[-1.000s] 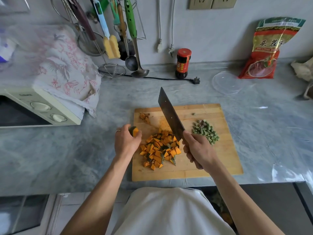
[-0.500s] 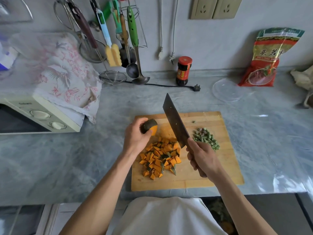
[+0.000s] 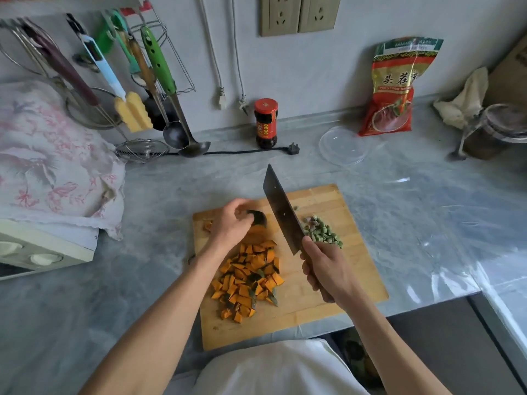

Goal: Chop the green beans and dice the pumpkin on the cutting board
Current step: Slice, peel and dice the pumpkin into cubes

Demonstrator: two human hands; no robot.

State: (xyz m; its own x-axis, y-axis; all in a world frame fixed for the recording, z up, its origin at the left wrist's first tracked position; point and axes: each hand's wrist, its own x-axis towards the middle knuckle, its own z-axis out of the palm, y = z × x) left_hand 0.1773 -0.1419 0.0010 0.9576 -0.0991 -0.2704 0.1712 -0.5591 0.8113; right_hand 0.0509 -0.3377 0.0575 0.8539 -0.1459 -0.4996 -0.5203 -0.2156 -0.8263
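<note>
At frame centre, a remaining pumpkin wedge (image 3: 256,223) was pinned to the cutting board (image 3: 353,269) by the curled left hand (image 3: 232,223), presumably steadied for slicing; the cleaver (image 3: 281,208) was gripped by the right hand (image 3: 325,266), blade raised beside it; diced pumpkin (image 3: 248,277) lay below, chopped green beans (image 3: 322,230) to the right

The red-and-green snack bag (image 3: 397,86) leaning on the wall shows the large characters "头荏"; the red-capped jar's (image 3: 265,123) label is too blurred to read.
</note>
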